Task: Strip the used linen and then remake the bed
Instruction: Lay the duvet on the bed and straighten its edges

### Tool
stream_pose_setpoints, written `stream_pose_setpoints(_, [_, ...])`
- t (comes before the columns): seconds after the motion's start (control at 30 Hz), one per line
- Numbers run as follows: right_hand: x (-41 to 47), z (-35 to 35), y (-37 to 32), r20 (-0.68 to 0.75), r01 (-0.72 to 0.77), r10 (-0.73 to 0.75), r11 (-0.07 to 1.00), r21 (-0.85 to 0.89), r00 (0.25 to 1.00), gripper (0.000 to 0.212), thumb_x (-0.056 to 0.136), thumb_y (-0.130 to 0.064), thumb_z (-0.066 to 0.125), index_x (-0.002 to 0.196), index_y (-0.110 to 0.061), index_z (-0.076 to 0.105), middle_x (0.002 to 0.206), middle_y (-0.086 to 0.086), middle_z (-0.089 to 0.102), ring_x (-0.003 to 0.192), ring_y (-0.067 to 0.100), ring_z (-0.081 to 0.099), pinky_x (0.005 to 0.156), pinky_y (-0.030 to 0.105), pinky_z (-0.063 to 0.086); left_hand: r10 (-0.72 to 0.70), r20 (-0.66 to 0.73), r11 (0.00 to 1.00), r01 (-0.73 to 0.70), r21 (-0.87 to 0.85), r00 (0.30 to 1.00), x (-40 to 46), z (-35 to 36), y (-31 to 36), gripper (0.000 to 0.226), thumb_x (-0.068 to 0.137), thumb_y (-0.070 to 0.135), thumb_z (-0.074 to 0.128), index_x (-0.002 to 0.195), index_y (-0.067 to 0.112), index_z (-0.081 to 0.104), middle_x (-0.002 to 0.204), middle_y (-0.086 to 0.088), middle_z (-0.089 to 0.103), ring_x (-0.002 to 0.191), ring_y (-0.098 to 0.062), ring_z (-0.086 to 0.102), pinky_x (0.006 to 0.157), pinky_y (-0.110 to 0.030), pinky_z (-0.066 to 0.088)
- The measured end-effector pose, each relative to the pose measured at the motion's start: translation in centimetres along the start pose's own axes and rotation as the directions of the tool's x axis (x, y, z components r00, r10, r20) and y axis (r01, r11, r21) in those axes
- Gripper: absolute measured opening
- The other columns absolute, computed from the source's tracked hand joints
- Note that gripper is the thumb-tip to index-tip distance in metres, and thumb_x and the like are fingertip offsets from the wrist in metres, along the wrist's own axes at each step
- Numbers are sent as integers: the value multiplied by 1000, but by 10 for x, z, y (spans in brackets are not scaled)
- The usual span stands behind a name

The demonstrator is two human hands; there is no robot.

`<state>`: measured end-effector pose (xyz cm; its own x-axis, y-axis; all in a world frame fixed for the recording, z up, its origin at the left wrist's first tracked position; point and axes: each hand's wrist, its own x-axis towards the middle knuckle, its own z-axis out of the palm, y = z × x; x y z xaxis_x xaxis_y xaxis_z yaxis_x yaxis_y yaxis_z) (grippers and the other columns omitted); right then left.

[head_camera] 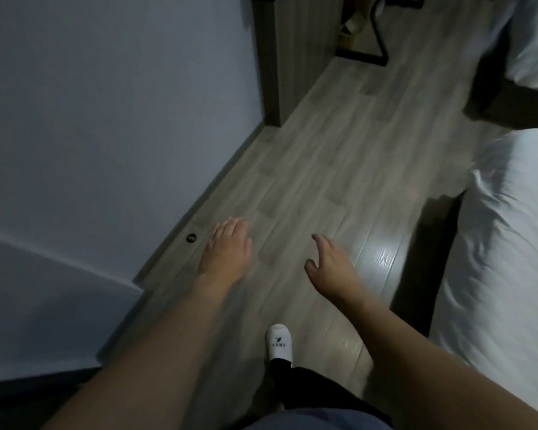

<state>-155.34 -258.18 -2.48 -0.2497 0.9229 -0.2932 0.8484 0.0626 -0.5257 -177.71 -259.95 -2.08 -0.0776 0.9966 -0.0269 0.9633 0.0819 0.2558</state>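
A bed with rumpled white linen [503, 243] runs along the right side of the view, on a dark base. A second bed with white linen [531, 48] shows at the top right. My left hand [227, 246] hovers over the wooden floor with fingers straight, holding nothing. My right hand [330, 259] is also out in front, fingers relaxed and slightly bent, holding nothing. Both hands are well left of the nearer bed and touch nothing.
A grey-white wall [106, 119] fills the left. Wood-look floor [339, 150] stretches ahead between wall and beds. A dark wooden panel [271, 57] and a chair's black legs [379, 35] stand at the top. My foot wears a white slipper [279, 341].
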Motion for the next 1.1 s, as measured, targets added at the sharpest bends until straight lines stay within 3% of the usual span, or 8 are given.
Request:
stream_pose_setpoints(0.23, [126,-21,-44,-72,-71,74,996,51,995,62,95,-26,51,151,-13,27,157,6,28,143,22,27,118,35,23,69,37,998,-69,2,997,148,-22,-51,44,100,19,45,140,1,46,145,-19,46,138,-32,38,121,-43,16])
stream_pose_setpoints(0.33, [179,-30,-52,-93,-138,146,987,80,985,63,95,-25,52,151,-14,26,158,6,23,144,22,24,118,34,21,190,85,981,-192,26,978,220,-21,-67,46,100,23,40,142,4,44,147,-15,45,140,-29,35,121,-39,12])
stream_pose_setpoints(0.6, [337,-76,-74,-186,-296,314,948,121,931,63,94,-25,53,151,-12,28,156,6,28,143,22,26,118,34,22,408,102,912,-409,-12,907,445,-23,-74,48,93,24,39,132,0,53,136,-22,53,132,-36,46,116,-46,24])
stream_pose_setpoints(0.83, [468,-131,-50,-323,-426,474,880,209,819,61,94,-23,51,150,-11,29,156,7,27,144,20,24,116,28,17,579,149,815,-576,-65,802,630,-5,-7,41,100,21,41,137,5,47,144,-16,46,138,-29,36,120,-42,9])
stream_pose_setpoints(1.1, [620,-229,1,-338,-513,605,794,327,721,60,92,-19,51,147,-6,34,154,10,33,142,24,29,116,29,20,716,174,691,-721,-40,676,835,-4,67,44,95,23,39,133,4,51,135,-17,52,131,-33,44,118,-47,16])
